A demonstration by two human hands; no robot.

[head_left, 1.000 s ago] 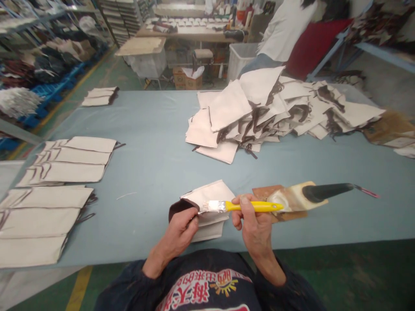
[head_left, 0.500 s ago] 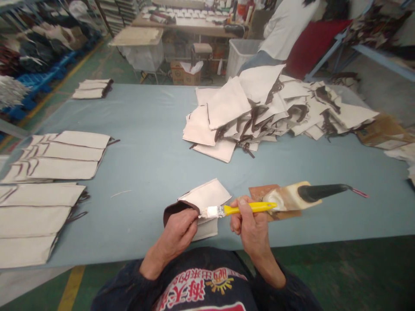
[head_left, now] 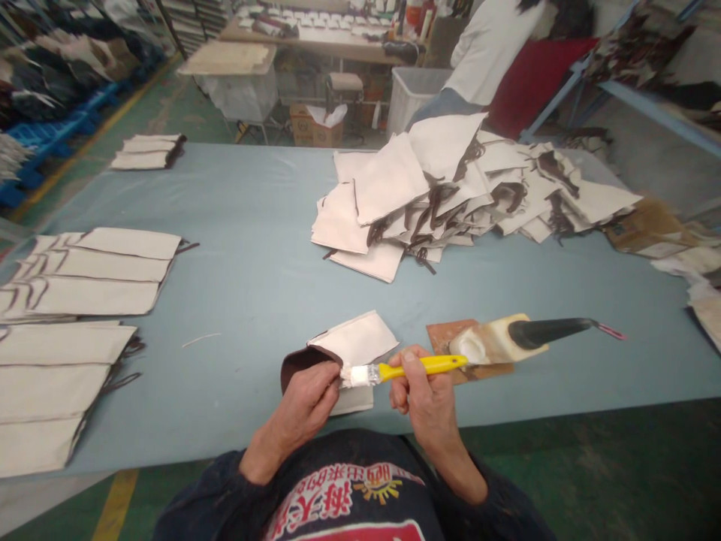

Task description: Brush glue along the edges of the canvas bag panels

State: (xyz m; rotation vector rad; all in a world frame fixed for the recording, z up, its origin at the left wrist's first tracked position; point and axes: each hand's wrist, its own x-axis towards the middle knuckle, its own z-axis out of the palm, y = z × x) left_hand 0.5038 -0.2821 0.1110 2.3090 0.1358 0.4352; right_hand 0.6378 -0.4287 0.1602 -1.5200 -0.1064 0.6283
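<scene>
- The cream pouch (head_left: 360,338) lay at the near side of the blue-green desk (head_left: 242,203), right in front of the person, with its dark brown mouth (head_left: 294,364) gaping to the left.
- Left hand (head_left: 307,398) was pinched onto the pouch by that brown edge, thumb and fingers together, though the exact grip was partly hidden.
- Right hand (head_left: 425,391) was clamped around a yellow-handled paintbrush (head_left: 388,371), white-caked bristles pointing left, right up at the left fingertips. Couldn't tell if they were actually touching the edge.
- Another cream piece (head_left: 356,401) poked out below the pouch.
- To the right, a cream holder (head_left: 501,338) with white paste (head_left: 472,348) in it sat on a brown board (head_left: 439,334), the brush's tail end just about over the paste from this angle.
- My read on the step: white stuff was being brushed along the pouch's mouth, kinda mid-job.
- IMO the next move called for a steady pinch on the edge and a light, even stroke along it, keeping paste off the cream face.
- Loose heap of pouches (head_left: 391,180) sat farther back, neat overlapping rows (head_left: 95,293) off to the left.
</scene>
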